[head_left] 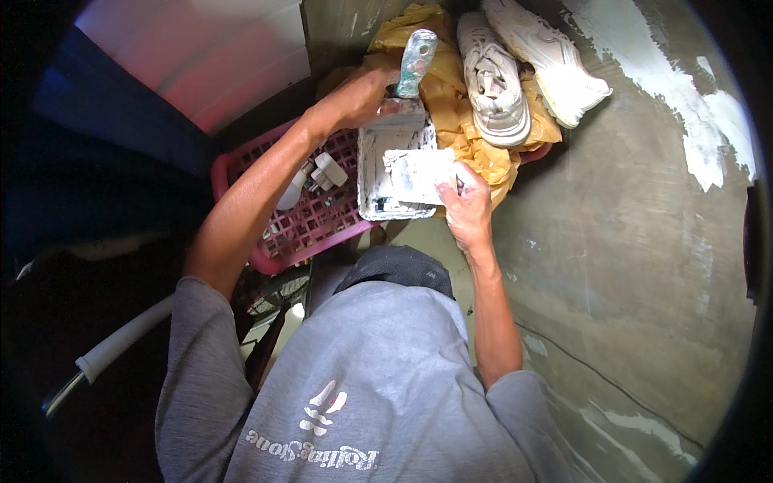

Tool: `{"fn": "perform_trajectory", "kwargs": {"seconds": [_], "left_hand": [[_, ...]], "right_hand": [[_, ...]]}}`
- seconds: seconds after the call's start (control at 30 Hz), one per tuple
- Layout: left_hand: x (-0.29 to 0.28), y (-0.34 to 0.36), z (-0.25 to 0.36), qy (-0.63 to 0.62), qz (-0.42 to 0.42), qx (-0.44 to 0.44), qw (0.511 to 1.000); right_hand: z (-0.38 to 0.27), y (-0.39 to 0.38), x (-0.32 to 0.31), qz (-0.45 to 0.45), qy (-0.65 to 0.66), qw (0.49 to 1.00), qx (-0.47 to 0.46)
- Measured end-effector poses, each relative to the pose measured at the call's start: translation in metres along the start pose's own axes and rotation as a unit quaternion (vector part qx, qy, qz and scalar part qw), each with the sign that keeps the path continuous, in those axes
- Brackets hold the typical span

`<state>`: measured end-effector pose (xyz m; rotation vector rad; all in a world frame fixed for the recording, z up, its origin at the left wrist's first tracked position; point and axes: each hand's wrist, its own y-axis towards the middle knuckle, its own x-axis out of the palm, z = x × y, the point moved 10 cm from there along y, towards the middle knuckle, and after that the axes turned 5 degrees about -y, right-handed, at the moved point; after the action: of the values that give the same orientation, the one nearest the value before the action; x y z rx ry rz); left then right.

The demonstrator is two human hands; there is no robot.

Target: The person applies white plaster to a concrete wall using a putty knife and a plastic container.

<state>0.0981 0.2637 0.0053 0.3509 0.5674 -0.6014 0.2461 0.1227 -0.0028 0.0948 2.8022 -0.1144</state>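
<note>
My left hand [372, 92] is closed round a putty knife [417, 60]. Its worn green handle end sticks up above my fist, and its whitish blade points down over the tray. My right hand [469, 211] grips a flat scraper [423, 173] by its near right side, thumb on top. White paste covers the scraper's face, and it hangs over the right part of the tray. Beneath both tools lies a rectangular tray [364, 189], its walls smeared with white and dark paste. Part of its inside is hidden by the scraper.
A pink plastic basket [278, 258] holds up the tray, with white fittings [328, 171] inside it. Crumpled yellow plastic [447, 76] and white sneakers [495, 88] lie beyond. At right stands a grey wall [612, 233] with white patches; a cable [596, 370] runs along its lower part.
</note>
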Motion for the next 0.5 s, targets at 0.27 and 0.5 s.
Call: {"fn": "perform_trajectory", "kwargs": {"seconds": [0.27, 0.5], "left_hand": [[-0.002, -0.002, 0.008, -0.063, -0.008, -0.022, 0.998], [-0.017, 0.001, -0.003, -0.12, 0.067, -0.075, 0.988]], "right_hand": [[0.034, -0.024, -0.007, -0.022, 0.376, 0.921, 0.097], [0.025, -0.03, -0.008, -0.04, 0.495, 0.864, 0.09]]}}
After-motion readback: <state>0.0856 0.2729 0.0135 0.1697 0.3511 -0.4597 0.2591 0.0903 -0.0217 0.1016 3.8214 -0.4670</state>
